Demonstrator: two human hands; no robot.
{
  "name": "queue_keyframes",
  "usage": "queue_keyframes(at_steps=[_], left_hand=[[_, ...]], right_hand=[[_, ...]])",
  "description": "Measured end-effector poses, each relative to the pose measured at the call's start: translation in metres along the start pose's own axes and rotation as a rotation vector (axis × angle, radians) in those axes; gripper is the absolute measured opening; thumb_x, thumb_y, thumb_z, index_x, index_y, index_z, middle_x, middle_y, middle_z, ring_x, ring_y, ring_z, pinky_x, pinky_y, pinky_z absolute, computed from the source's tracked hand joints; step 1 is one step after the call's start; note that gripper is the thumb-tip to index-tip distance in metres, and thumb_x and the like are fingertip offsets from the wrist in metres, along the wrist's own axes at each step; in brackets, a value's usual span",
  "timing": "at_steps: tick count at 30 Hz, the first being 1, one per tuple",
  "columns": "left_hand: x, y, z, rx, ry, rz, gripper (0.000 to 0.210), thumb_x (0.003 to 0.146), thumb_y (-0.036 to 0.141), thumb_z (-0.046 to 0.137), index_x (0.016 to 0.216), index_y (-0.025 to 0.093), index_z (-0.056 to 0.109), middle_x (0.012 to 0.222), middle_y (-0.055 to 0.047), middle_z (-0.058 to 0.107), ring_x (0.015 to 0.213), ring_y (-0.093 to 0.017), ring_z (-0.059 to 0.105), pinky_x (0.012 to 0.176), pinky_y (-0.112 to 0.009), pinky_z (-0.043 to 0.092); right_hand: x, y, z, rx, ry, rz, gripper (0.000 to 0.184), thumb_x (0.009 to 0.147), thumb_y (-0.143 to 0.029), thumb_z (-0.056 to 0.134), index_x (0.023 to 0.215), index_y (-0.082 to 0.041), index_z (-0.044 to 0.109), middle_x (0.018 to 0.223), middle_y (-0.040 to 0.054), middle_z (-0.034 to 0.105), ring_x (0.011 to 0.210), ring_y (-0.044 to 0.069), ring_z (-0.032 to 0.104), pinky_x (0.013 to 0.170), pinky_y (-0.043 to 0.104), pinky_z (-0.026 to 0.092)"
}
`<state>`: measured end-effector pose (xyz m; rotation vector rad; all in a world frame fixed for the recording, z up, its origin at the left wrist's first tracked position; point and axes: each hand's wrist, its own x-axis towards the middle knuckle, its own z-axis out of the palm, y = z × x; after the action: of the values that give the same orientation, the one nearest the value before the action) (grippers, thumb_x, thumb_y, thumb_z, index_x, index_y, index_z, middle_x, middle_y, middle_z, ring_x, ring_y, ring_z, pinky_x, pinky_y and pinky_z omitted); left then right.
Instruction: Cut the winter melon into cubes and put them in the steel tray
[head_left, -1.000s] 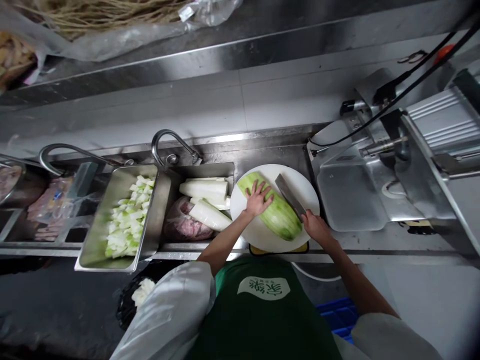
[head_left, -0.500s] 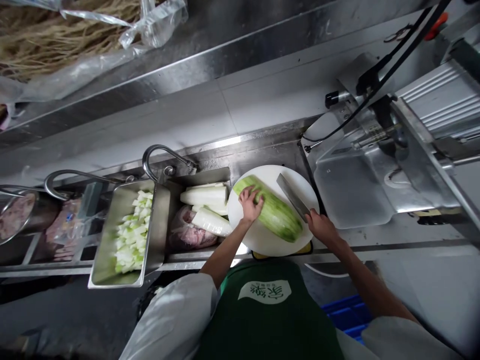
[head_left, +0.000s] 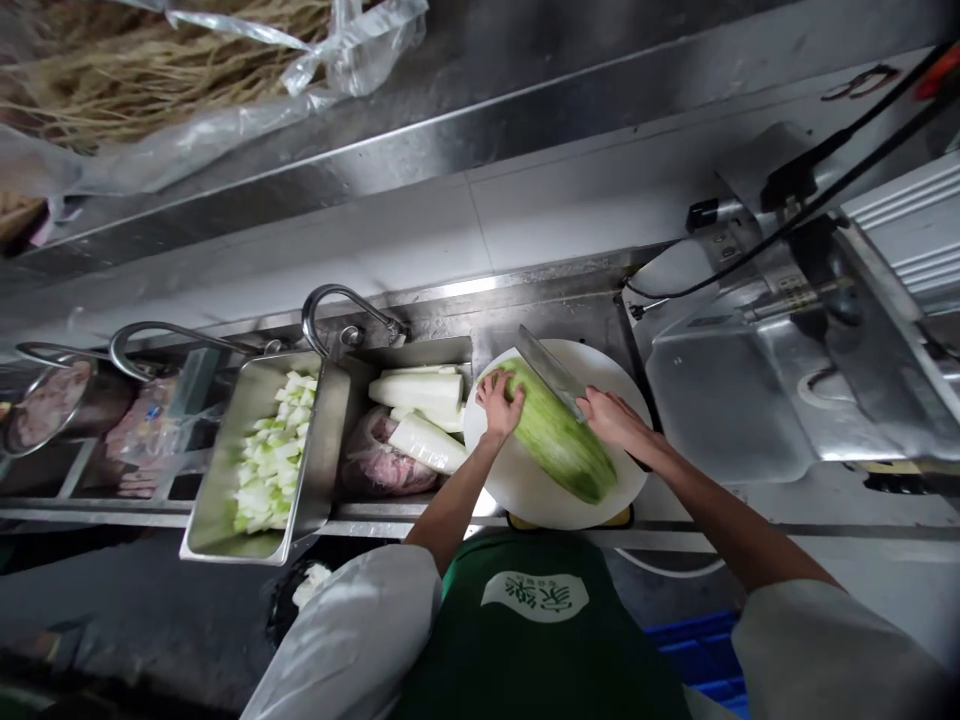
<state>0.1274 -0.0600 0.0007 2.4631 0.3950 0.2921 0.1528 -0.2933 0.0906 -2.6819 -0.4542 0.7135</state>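
A long, pale-green gourd [head_left: 562,440] lies slantwise on a round white cutting board [head_left: 511,488]. My left hand [head_left: 499,404] is closed over its upper left end, fingers bent against the skin. In my right hand [head_left: 611,418] is a broad kitchen knife [head_left: 546,366], gripped at the handle. Its blade lies along the upper right side of the gourd, with the tip reaching past the far end. Whether the edge touches the skin I cannot tell. My right fingers hide the handle.
Left of the board, a sink holds peeled white gourd pieces [head_left: 417,392] and bagged meat [head_left: 390,462]. A steel pan [head_left: 196,520] of diced gourd stands beside it, near curved faucets [head_left: 319,298]. A slicing machine [head_left: 731,400] stands at right. A steel shelf [head_left: 480,140] overhangs the back.
The knife has moved left and up, from beside the gourd to along its upper edge, my right hand with it. My left hand stays on the gourd. The view has shifted slightly.
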Motion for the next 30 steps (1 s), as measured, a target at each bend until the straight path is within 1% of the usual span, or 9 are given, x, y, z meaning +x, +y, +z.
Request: queue_keyframes(at_steps=[5, 8, 12, 15, 18, 23, 25, 27, 30], left_hand=[[-0.002, -0.004, 0.007, -0.012, 0.034, 0.001, 0.031, 0.090, 0.037, 0.064, 0.119, 0.026, 0.068, 0.140, -0.008, 0.054, 0.134, -0.031, 0.041, 0.113, -0.051, 0.033], [-0.001, -0.003, 0.008, 0.005, 0.029, -0.009, 0.031, 0.090, 0.039, 0.063, 0.119, 0.028, 0.068, 0.142, -0.008, 0.054, 0.135, -0.031, 0.041, 0.113, -0.051, 0.033], [-0.002, -0.001, 0.005, -0.010, 0.012, -0.018, 0.032, 0.090, 0.039, 0.063, 0.120, 0.028, 0.067, 0.142, -0.007, 0.054, 0.134, -0.032, 0.040, 0.112, -0.052, 0.033], [-0.002, 0.000, 0.004, -0.023, -0.005, -0.017, 0.032, 0.089, 0.038, 0.065, 0.119, 0.029, 0.067, 0.142, -0.007, 0.054, 0.134, -0.033, 0.039, 0.112, -0.053, 0.033], [-0.002, 0.000, 0.003, -0.028, -0.009, -0.010, 0.031, 0.089, 0.038, 0.065, 0.118, 0.029, 0.067, 0.142, -0.006, 0.054, 0.135, -0.033, 0.039, 0.112, -0.053, 0.033], [0.000, -0.003, 0.005, -0.083, -0.022, 0.020, 0.032, 0.090, 0.040, 0.063, 0.119, 0.026, 0.067, 0.142, -0.008, 0.053, 0.136, -0.031, 0.039, 0.117, -0.052, 0.031], [0.000, -0.004, 0.005, -0.088, -0.028, 0.018, 0.033, 0.090, 0.041, 0.063, 0.119, 0.025, 0.067, 0.143, -0.008, 0.052, 0.136, -0.031, 0.038, 0.118, -0.052, 0.030], [0.000, -0.004, 0.005, -0.088, -0.031, 0.013, 0.033, 0.090, 0.041, 0.064, 0.118, 0.025, 0.067, 0.143, -0.008, 0.052, 0.135, -0.032, 0.038, 0.118, -0.051, 0.031], [-0.001, -0.004, 0.004, -0.095, -0.023, 0.011, 0.032, 0.091, 0.041, 0.063, 0.117, 0.023, 0.068, 0.142, -0.009, 0.052, 0.134, -0.032, 0.039, 0.117, -0.050, 0.032]], right_hand=[[0.028, -0.009, -0.006, -0.043, -0.034, -0.071, 0.027, 0.105, -0.031, 0.041, 0.106, -0.014, 0.062, 0.095, 0.0143, 0.073, 0.089, 0.024, 0.070, 0.067, 0.027, 0.036], [0.031, -0.010, -0.010, -0.076, -0.081, -0.054, 0.027, 0.105, -0.031, 0.042, 0.106, -0.014, 0.063, 0.092, 0.0132, 0.073, 0.087, 0.023, 0.070, 0.068, 0.027, 0.037], [0.033, -0.017, -0.018, -0.071, -0.151, -0.001, 0.031, 0.105, -0.034, 0.040, 0.107, -0.013, 0.063, 0.084, 0.0105, 0.071, 0.075, 0.019, 0.069, 0.064, 0.025, 0.039], [0.046, -0.026, -0.021, -0.074, -0.177, -0.003, 0.030, 0.105, -0.033, 0.041, 0.107, -0.013, 0.063, 0.082, 0.0101, 0.071, 0.072, 0.019, 0.069, 0.064, 0.025, 0.040], [0.070, -0.039, -0.011, -0.062, -0.172, -0.021, 0.029, 0.105, -0.031, 0.042, 0.107, -0.013, 0.064, 0.089, 0.0127, 0.073, 0.082, 0.021, 0.071, 0.068, 0.025, 0.042], [0.100, -0.057, 0.020, -0.046, -0.089, 0.018, 0.032, 0.106, -0.029, 0.038, 0.111, -0.010, 0.064, 0.105, 0.0190, 0.073, 0.101, 0.023, 0.070, 0.078, 0.025, 0.045], [0.102, -0.058, 0.024, -0.034, -0.090, 0.025, 0.033, 0.106, -0.030, 0.037, 0.113, -0.010, 0.063, 0.102, 0.0181, 0.073, 0.094, 0.022, 0.071, 0.074, 0.025, 0.046], [0.102, -0.057, 0.019, -0.005, -0.138, 0.010, 0.034, 0.106, -0.031, 0.036, 0.114, -0.011, 0.062, 0.095, 0.0147, 0.073, 0.074, 0.018, 0.070, 0.063, 0.024, 0.044], [0.099, -0.054, 0.003, 0.017, -0.206, -0.028, 0.033, 0.106, -0.033, 0.036, 0.112, -0.012, 0.060, 0.080, 0.0081, 0.070, 0.049, 0.012, 0.058, 0.051, 0.023, 0.039]])
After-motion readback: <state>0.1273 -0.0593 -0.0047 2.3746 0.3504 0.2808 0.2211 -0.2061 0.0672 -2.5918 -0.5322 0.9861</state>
